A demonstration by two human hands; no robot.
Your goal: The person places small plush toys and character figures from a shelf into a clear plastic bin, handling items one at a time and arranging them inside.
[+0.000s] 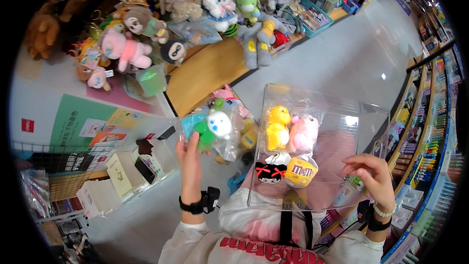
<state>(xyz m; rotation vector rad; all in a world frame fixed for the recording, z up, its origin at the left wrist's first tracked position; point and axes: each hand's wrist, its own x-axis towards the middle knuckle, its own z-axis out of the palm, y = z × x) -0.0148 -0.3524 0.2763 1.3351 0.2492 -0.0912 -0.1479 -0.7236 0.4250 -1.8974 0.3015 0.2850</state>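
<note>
My left hand (192, 150) grips a bagged plush toy (216, 126) with a white head and a green body, left of a clear plastic tray (329, 124). My right hand (370, 176) hovers over the tray's right side, its fingers apart and nothing held. On the tray's left half lie a yellow plush toy (277, 126) and a pink plush toy (303, 134), both in clear wrapping. Below them sit a black-haired doll-head charm (270, 172) with red bows and a yellow M&M's pouch (301, 171). The tray appears to rest across my lap.
Many plush keychains, including a pink bear (126, 49), crowd the wooden display shelf (209, 73) ahead. More wrapped toys (249, 134) lie behind my left hand. Pen racks (428, 161) curve along the right. At left stand white boxes (124, 172) and a wire mesh rack (69, 168).
</note>
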